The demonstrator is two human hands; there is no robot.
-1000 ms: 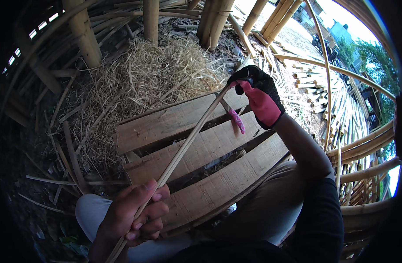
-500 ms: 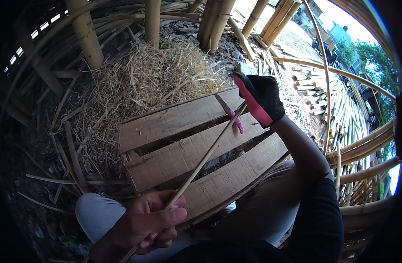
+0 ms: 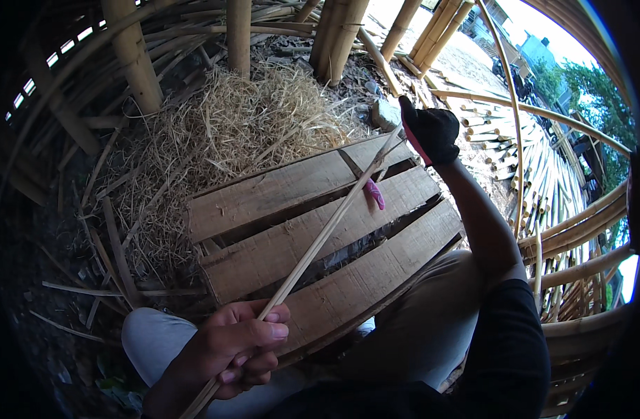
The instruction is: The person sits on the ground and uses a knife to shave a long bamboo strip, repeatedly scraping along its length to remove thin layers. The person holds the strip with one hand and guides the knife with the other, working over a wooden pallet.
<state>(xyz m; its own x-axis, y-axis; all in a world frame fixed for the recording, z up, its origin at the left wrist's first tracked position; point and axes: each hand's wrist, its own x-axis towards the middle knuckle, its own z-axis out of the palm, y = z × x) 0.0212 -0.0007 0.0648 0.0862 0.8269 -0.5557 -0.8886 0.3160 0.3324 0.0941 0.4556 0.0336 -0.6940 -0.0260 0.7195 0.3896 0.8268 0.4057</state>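
Your left hand (image 3: 240,343) grips the strip (image 3: 327,232), slanting near left to far right over the slats (image 3: 264,192) and knife (image 3: 375,195). Your gloved right hand (image 3: 432,134) is by its far end; whether it grips, you cannot tell. Brace it firmly, clear of the knife.

You can read no text, label, number or sign anywhere in this view. The pink knife handle (image 3: 374,194) on the slatted wooden tabletop (image 3: 264,199) bears pale markings, but they are too small for you to tell whether they are print or just pattern.
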